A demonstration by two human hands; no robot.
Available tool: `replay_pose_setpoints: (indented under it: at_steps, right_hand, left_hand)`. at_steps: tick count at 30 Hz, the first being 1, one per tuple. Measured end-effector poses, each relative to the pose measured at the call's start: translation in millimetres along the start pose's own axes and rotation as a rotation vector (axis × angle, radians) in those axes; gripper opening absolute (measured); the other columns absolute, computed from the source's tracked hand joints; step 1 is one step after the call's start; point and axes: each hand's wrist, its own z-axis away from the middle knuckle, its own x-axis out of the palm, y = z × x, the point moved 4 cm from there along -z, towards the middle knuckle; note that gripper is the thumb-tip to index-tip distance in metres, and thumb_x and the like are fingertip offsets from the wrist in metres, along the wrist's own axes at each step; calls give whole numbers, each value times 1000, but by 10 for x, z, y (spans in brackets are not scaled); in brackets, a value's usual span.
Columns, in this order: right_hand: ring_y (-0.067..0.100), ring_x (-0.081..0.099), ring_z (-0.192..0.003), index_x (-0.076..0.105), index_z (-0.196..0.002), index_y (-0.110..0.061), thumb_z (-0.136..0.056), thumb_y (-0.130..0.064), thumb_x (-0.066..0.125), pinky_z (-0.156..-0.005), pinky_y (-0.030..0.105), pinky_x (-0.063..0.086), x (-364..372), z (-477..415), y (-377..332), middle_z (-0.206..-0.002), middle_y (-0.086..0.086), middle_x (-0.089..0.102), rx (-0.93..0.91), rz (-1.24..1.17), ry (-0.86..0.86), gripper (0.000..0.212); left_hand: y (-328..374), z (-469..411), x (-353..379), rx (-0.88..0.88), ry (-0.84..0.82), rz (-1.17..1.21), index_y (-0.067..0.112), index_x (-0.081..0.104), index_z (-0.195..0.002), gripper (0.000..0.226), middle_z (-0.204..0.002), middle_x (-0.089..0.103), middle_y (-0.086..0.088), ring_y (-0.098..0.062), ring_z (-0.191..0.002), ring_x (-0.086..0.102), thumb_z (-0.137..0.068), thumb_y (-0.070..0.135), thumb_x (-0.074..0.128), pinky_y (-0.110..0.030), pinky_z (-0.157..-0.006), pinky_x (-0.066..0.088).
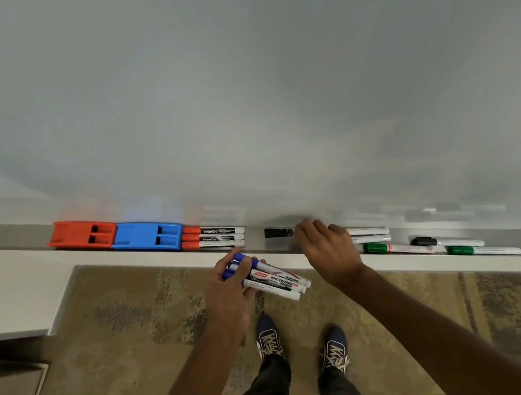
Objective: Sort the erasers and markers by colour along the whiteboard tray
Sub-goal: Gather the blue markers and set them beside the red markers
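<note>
On the whiteboard tray (260,244) a red eraser (83,235) lies at the left, a blue eraser (147,236) touching it. Beside that lie three red-capped markers (214,238). My left hand (230,289) is held in front of the tray, shut on a bundle of blue-capped markers (266,276). My right hand (326,250) rests on the tray over a black-capped marker (278,232); only the cap end shows, and the grip on it is hidden. To the right lie white marker barrels (368,234), two green-capped markers (396,247) (482,249) and another black-capped marker (446,241).
The whiteboard (231,80) fills the upper view. A white ledge (8,297) runs at the left. Below is mottled brown floor (138,340) with my two feet in dark shoes (299,347) close to the tray.
</note>
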Motion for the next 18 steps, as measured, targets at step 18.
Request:
replay_pose_setpoints:
  at_steps: [18]
  right_hand:
    - [38,63,-73,66,-99,2,-60,15,73,-50,40,49,192,1361,1862,-89,18,66,322,198,-134,41]
  left_hand:
    - [-224,2,330,-31,-14,-56,7,63,-123,35,-123,64,-22,-38,-106,66,-89,2,65,-48,-85,58]
